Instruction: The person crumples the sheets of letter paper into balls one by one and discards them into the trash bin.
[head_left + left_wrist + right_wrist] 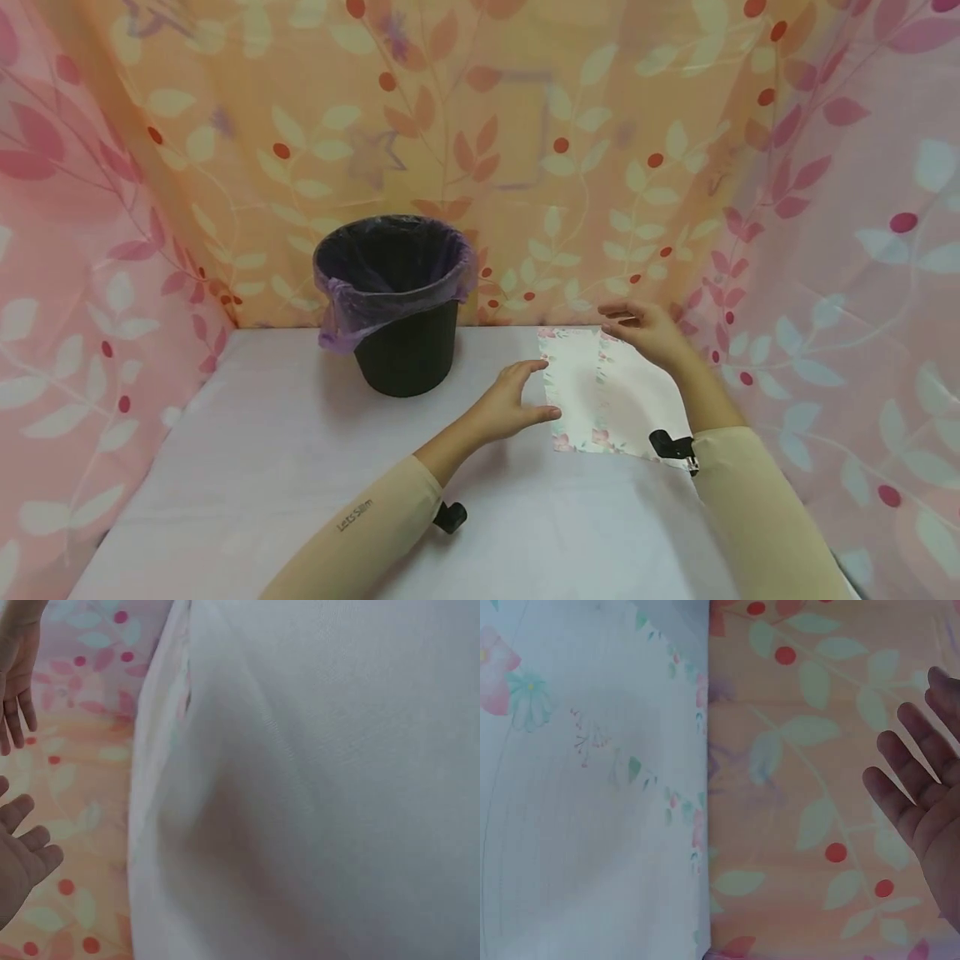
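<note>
Paper (600,392) lies flat at the table's (262,467) back right, near the curtain (840,250). Left hand (510,404), fingers relaxed, touches its left edge; right hand (645,329), fingers straight, hovers over its far corner. Bin (397,308) stands apart, left. Left sleeve (360,542) reads "Let's Slim".

A table (247,467) covered in pale lilac-white cloth fills the near part of the scene. Patterned curtains close it in on three sides: an orange one (480,142) with pale leaves and red berries at the far side, and pink ones at left (82,275) and right (862,250). The light is soft and even.
</note>
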A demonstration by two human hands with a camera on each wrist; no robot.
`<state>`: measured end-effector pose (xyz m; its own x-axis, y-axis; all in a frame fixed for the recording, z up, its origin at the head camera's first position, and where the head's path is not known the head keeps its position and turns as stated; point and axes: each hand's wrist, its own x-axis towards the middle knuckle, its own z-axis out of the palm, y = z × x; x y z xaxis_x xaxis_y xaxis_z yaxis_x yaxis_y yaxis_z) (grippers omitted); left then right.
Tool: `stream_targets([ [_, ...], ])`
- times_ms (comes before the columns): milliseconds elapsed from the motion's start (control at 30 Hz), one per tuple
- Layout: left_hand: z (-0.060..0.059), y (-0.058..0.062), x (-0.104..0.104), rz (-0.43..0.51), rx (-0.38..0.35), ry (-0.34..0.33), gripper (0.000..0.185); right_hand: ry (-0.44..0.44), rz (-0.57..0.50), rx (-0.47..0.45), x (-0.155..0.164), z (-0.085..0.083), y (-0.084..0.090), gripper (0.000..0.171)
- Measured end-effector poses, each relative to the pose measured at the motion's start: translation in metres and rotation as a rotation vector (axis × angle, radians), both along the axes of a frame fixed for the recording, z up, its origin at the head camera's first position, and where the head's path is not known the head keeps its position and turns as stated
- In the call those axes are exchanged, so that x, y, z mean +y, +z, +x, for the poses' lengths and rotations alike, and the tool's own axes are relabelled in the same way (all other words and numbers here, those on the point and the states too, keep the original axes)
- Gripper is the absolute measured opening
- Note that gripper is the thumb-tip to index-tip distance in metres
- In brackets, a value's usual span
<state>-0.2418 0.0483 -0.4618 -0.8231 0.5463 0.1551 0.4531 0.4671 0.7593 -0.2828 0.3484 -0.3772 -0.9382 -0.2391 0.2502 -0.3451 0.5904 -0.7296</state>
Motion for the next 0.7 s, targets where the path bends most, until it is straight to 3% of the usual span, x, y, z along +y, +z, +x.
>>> stream_targets([
  [133, -0.011, -0.013, 0.012, -0.047, -0.06, -0.006, 0.087, -0.024, 0.02, 0.0, 0.008, -0.017, -0.024, 0.039],
  [367, -0.024, -0.036, 0.026, -0.189, -0.018, -0.068, 0.095, -0.06, 0.058, -0.054, 0.01, -0.041, -0.056, 0.039],
  [567, -0.023, -0.053, 0.037, -0.354, 0.037, -0.128, 0.105, -0.097, 0.153, -0.134, 0.012, -0.044, -0.083, 0.049],
  [700, -0.02, -0.054, 0.044, -0.36, 0.02, -0.136, 0.107, -0.095, 0.202, -0.192, 0.014, -0.046, -0.097, 0.054],
])
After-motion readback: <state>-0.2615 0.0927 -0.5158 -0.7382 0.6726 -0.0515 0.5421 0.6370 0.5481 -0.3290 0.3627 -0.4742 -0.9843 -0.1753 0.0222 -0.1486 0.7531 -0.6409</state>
